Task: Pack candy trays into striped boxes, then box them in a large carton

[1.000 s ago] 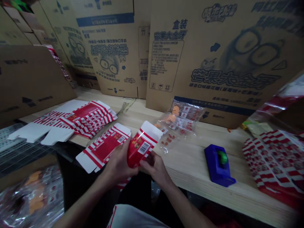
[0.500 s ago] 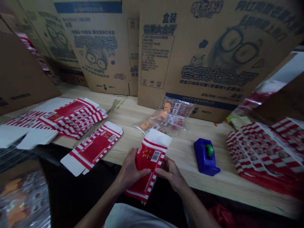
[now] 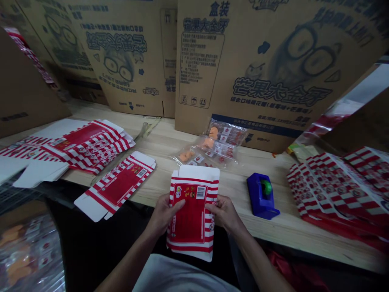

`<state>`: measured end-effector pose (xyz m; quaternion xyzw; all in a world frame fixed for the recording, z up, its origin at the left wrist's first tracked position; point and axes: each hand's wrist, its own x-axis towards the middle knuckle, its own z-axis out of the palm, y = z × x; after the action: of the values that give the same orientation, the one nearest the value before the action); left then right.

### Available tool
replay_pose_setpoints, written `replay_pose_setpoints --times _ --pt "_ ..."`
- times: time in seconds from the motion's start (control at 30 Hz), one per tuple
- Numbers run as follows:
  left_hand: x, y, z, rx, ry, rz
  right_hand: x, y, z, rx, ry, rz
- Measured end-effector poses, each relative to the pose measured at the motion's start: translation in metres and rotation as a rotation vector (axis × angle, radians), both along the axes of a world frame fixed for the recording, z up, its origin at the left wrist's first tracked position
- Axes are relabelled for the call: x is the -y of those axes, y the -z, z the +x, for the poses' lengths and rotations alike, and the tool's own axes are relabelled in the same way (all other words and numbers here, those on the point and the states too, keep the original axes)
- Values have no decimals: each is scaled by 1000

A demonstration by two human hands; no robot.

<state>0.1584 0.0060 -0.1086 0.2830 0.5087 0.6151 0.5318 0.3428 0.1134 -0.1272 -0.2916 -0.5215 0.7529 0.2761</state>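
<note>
Between my two hands I hold a red-and-white striped carton (image 3: 190, 219), fairly flat, its white end flap pointing away from me. My left hand (image 3: 164, 215) grips the left edge, thumb lying across the red front panel. On the right edge my right hand (image 3: 225, 213) pinches the striped side, its other fingers hidden behind. Just beyond the carton lie clear packets (image 3: 223, 142) with orange pieces inside. Another flat carton (image 3: 121, 182) rests to the left, overhanging the table edge.
Stacked flat cartons (image 3: 88, 146) lie at the left. A blue tape dispenser (image 3: 258, 198) stands right of my hands, before striped cartons (image 3: 337, 190). Large cardboard boxes (image 3: 206, 85) line the back of the wooden table (image 3: 243, 239). More packets (image 3: 27, 255) are at lower left.
The carton has turned from a tilt to nearly straight, its front panel now facing me. My hands have shifted to opposite side edges. The view has moved slightly.
</note>
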Motion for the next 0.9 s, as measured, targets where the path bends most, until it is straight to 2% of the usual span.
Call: replay_pose_setpoints --times 0.07,0.23,0.37,0.47,0.53,0.6,0.7,0.73,0.83,0.9 --pt "0 2 1 -10 -25 -5 -3 -1 -1 -3 17 -9" --pt "8 9 6 32 115 -42 -16 -9 0 -12 120 -16" --pt "15 19 15 51 26 -77 -22 -6 0 0 131 -8" --pt "16 18 18 33 58 -60 -18 1 4 1 124 -31" --pt "13 14 16 29 42 -14 -10 6 9 1 89 -77" --pt "9 9 14 43 -27 46 2 9 15 18 -3 -110" --pt "2 8 11 71 -86 81 19 10 21 20 -114 -85" --pt "1 10 11 73 -85 79 22 10 22 8 -81 -53" --pt "0 17 12 21 -94 81 24 8 24 1 163 69" --pt "2 21 13 -39 -90 91 20 10 26 40 271 140"
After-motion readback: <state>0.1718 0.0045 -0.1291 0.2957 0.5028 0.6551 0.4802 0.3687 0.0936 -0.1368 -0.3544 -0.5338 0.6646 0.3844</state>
